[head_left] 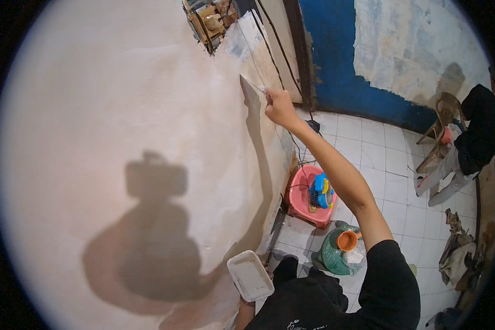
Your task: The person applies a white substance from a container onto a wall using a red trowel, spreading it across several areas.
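Note:
My right hand (280, 107) is closed around the handle of a putty knife (249, 88). The knife's blade lies at the pale plastered wall (148, 99), below a broken-out hole (212, 21). Low at the wall, my left hand (246, 304) grips a white rectangular tub (251, 276) from beneath. A whitish layer shows inside the tub; how much it holds I cannot tell. Most of the left fingers are hidden under it.
Dark cables (275, 55) hang beside the wall's edge. On the tiled floor stand a pink plastic stool (297, 206) bearing a blue and yellow object, and a green tub (331, 258) with an orange dipper (347, 241). A chair (443, 124) with clothes stands at right, near rags (457, 258).

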`<action>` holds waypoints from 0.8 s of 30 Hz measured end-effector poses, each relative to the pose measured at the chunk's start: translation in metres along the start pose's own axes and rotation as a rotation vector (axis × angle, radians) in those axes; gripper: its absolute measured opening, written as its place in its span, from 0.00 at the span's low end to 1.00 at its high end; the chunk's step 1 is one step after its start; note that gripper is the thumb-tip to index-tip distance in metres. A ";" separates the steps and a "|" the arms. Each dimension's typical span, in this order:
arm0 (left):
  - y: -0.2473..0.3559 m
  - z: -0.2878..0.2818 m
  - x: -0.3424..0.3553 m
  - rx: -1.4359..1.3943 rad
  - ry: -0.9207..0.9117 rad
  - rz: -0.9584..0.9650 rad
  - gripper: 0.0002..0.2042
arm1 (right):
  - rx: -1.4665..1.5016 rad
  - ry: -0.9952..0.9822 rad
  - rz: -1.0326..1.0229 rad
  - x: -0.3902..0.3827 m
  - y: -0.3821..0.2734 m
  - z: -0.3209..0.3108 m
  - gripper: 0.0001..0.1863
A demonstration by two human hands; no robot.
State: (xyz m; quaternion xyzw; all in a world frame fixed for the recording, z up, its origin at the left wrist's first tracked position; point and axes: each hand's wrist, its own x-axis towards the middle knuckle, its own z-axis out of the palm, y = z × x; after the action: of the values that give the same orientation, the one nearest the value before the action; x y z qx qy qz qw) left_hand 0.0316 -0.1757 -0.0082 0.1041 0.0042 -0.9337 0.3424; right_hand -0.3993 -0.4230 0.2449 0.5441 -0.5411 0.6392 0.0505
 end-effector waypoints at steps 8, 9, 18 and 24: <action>-0.004 0.020 0.013 0.082 -0.067 0.038 0.41 | -0.077 0.104 -0.050 0.034 0.015 0.021 0.18; -0.005 0.020 0.011 0.102 -0.084 0.063 0.41 | -0.105 0.068 -0.074 0.020 0.017 0.027 0.17; 0.003 -0.012 0.004 0.067 0.035 0.004 0.46 | -0.089 0.146 0.064 0.035 -0.003 0.007 0.13; -0.002 0.010 0.006 0.015 -0.135 -0.016 0.39 | -0.026 0.010 -0.036 -0.004 -0.007 0.021 0.12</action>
State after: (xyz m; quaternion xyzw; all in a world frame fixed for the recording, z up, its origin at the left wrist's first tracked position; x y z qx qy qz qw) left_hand 0.0238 -0.1784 0.0005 0.0434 -0.0250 -0.9414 0.3335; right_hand -0.3790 -0.4338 0.2426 0.5498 -0.5394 0.6337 0.0718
